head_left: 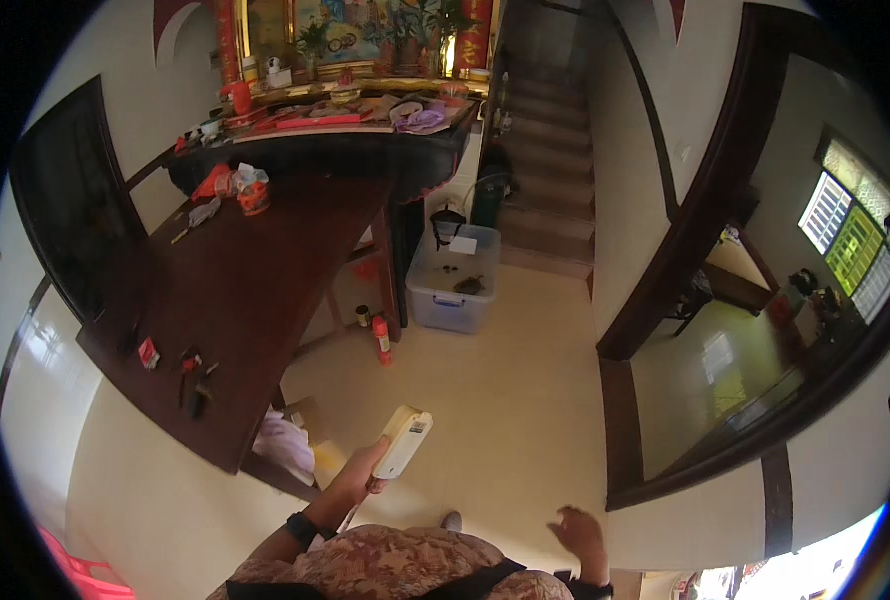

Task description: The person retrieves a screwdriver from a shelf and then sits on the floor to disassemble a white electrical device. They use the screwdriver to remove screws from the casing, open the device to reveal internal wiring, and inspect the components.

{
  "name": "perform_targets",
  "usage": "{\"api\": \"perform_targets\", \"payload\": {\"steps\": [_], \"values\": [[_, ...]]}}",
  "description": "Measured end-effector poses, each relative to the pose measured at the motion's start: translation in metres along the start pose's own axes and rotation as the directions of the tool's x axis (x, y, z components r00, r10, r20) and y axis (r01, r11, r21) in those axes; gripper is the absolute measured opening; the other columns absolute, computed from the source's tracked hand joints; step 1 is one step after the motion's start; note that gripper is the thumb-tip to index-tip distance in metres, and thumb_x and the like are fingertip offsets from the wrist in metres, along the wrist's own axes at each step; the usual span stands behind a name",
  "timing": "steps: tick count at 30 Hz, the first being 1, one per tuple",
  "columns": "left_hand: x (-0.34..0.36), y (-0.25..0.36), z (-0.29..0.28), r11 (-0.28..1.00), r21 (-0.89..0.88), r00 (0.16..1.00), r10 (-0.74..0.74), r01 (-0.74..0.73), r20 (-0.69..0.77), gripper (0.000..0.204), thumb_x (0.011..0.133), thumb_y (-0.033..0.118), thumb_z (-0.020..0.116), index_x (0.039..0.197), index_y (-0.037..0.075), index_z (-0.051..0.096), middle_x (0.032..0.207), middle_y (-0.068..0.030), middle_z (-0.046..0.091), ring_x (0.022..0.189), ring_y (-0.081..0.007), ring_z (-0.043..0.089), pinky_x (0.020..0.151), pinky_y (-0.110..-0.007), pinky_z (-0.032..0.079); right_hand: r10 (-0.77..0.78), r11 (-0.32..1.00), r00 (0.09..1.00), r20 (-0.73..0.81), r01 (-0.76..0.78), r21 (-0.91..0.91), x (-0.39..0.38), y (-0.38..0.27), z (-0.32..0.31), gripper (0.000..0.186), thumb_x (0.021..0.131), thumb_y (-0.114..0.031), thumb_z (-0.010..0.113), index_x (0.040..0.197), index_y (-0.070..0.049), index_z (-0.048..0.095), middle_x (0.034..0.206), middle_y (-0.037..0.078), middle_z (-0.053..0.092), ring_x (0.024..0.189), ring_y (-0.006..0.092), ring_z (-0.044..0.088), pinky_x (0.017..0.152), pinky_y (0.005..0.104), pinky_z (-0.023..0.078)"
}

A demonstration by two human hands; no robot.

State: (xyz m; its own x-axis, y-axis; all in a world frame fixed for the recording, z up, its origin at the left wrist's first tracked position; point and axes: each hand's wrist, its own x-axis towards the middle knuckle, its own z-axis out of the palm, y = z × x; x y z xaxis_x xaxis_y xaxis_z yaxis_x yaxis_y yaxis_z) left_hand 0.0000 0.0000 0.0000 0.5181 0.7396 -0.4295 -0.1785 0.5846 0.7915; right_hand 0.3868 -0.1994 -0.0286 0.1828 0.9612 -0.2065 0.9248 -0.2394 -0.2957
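Note:
My left hand (362, 468) is closed round the lower end of a long cream-white plastic device (405, 441). It has rounded ends and a small printed label near its upper end; its exact kind I cannot make out. The device is tilted up to the right, above the tiled floor. My right hand (577, 537) hangs low on the right, away from the device. Its fingers are loosely bent and apart, with nothing in them.
A dark wooden table (227, 290) on the left carries hand tools (193, 385) and a red bucket (254, 198). Beyond it are a clear plastic bin (453, 300), a red bottle (381, 340) on the floor and a staircase (547, 190). A dark-framed opening (665, 270) stands at right.

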Motion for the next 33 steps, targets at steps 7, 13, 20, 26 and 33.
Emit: {"api": "perform_targets", "payload": {"steps": [7, 13, 20, 26, 33], "values": [[0.1, 0.055, 0.008, 0.999, 0.053, 0.98, 0.016, -0.006, -0.199, 0.052, 0.095, 0.057, 0.047, 0.102, 0.007, 0.059, 0.072, -0.002, 0.058, 0.049, -0.0082, 0.042, 0.042, -0.023, 0.029, -0.334, 0.932, 0.943, -0.001, 0.33, 0.148, 0.238, -0.026, -0.122, 0.036, 0.086, -0.031, 0.065, 0.108, -0.002, 0.061, 0.101, 0.02, 0.065, 0.092, 0.0384, 0.063, 0.077, 0.0454, 0.052], [0.224, 0.071, -0.008, 1.0, 0.004, 0.956, -0.028, 0.031, -0.291, 0.062, 0.094, 0.063, 0.044, 0.109, 0.005, 0.058, 0.076, -0.0048, 0.059, 0.051, -0.0095, 0.042, 0.044, -0.025, 0.03, -0.657, 0.746, 0.751, 0.067, 0.633, 0.207, 0.438, -0.052, -0.166, 0.032, 0.086, -0.028, 0.066, 0.103, -0.002, 0.059, 0.092, 0.018, 0.065, 0.086, 0.0373, 0.063, 0.073, 0.0441, 0.051], [0.387, 0.15, 0.004, 0.991, -0.063, 0.901, 0.077, -0.114, -0.427, 0.058, 0.091, 0.061, 0.051, 0.091, 0.004, 0.061, 0.067, -0.003, 0.055, 0.046, -0.0093, 0.041, 0.039, -0.024, 0.028, -0.725, 0.643, 0.677, 0.126, 0.6, 0.476, 0.664, -0.06, -0.206, 0.027, 0.086, -0.023, 0.069, 0.101, -0.002, 0.061, 0.076, 0.013, 0.065, 0.067, 0.0247, 0.064, 0.062, 0.0363, 0.05], [0.473, 0.225, 0.017, 0.982, -0.021, 0.859, 0.155, -0.189, -0.489, 0.054, 0.092, 0.056, 0.053, 0.092, 0.002, 0.06, 0.063, -0.0019, 0.053, 0.045, -0.009, 0.043, 0.038, -0.024, 0.029, -0.534, 0.532, 0.805, 0.256, 0.085, 0.843, 0.837, -0.067, -0.239, 0.018, 0.093, -0.021, 0.063, 0.098, -0.004, 0.064, 0.077, 0.004, 0.066, 0.069, 0.0122, 0.064, 0.061, 0.0281, 0.053], [0.545, 0.238, 0.05, 0.988, 0.008, 0.58, 0.096, -0.152, -0.809, 0.053, 0.092, 0.056, 0.053, 0.09, 0.003, 0.059, 0.063, -0.0006, 0.053, 0.045, -0.0079, 0.044, 0.037, -0.024, 0.029, -0.532, -0.013, 0.813, 0.235, -0.286, 0.958, 1.073, -0.104, -0.23, 0.029, 0.092, -0.035, 0.064, 0.103, -0.008, 0.059, 0.089, 0.008, 0.067, 0.078, 0.0194, 0.066, 0.07, 0.0375, 0.057]]}}
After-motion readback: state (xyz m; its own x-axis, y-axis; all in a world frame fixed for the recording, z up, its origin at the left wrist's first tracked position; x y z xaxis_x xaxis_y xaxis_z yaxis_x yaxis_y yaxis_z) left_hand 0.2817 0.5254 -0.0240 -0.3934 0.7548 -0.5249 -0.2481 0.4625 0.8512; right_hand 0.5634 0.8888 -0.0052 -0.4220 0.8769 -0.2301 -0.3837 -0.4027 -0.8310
